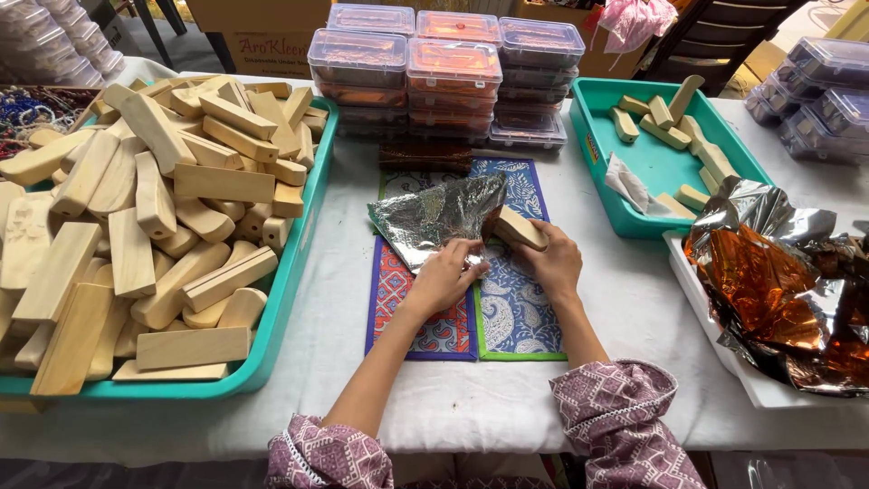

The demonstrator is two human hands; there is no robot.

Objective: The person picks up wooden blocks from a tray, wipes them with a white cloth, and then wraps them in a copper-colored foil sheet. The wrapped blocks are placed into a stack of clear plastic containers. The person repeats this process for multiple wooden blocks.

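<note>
— What's she got hold of there?

— The right hand [550,261] is clasped round a wooden block [520,228], tilted, at the middle of the table. The left hand [445,274] pinches the near edge of a silver foil sheet [438,217] that lies against the block's left end.

— Both over those mats?

— Yes, two patterned cloth mats side by side: a red-and-blue one [398,299] and a blue paisley one with a green border [516,312]. Their near edges stop well short of the table edge, with bare white cloth between.

— How many blocks in all?

— Too many to count in the big teal tray [291,299] on her left; it's heaped above the rim. The smaller teal tray [593,172] on her right holds about ten, along its far and right sides, with a scrap of white paper [626,186] and open floor in the near half.

— And behind?

— Three stacks of clear lidded boxes [448,77], touching one another. A white tray [701,308] of crumpled orange and silver foil [778,290] sits at the right, close to her right elbow. Open room lies between the mats and each teal tray.
</note>
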